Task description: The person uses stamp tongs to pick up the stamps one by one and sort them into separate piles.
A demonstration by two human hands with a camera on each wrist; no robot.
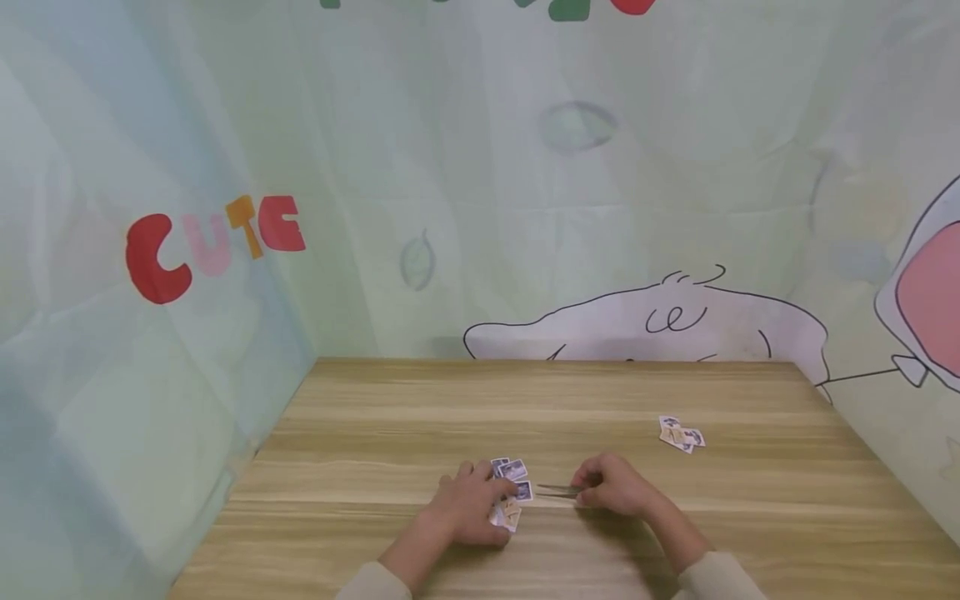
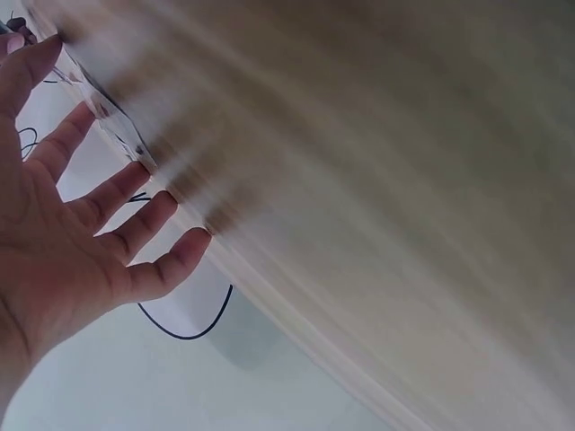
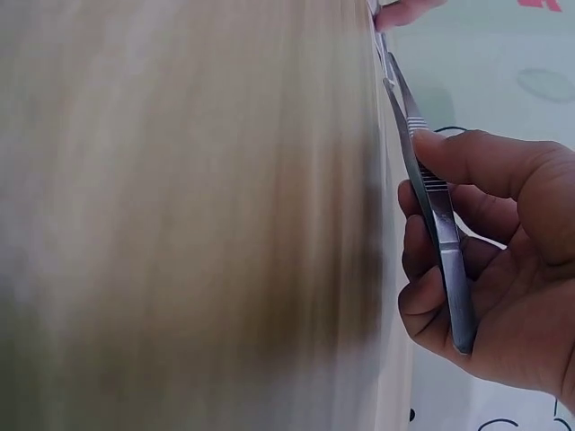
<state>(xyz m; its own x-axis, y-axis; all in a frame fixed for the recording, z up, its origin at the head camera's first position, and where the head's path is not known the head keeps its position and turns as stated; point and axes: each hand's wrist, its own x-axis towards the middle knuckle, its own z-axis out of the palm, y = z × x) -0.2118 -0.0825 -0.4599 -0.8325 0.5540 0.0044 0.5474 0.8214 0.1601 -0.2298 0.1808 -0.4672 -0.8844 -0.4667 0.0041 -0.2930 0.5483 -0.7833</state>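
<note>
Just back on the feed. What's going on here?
The person's right hand holds metal tweezers, tips apart, pointing at a group of small printed pieces. Their left hand rests at that group, fingers spread. A second group lies farther right on the wooden table.

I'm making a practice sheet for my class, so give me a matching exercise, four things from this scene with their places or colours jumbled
1. Tweezers
2. Left card pile
3. Right card pile
4. Letter T

A. Orange
B. Partly under the left grip
C. Lying apart, untouched
D. Held in the right grip

Pairs: 1-D, 2-B, 3-C, 4-A
</note>
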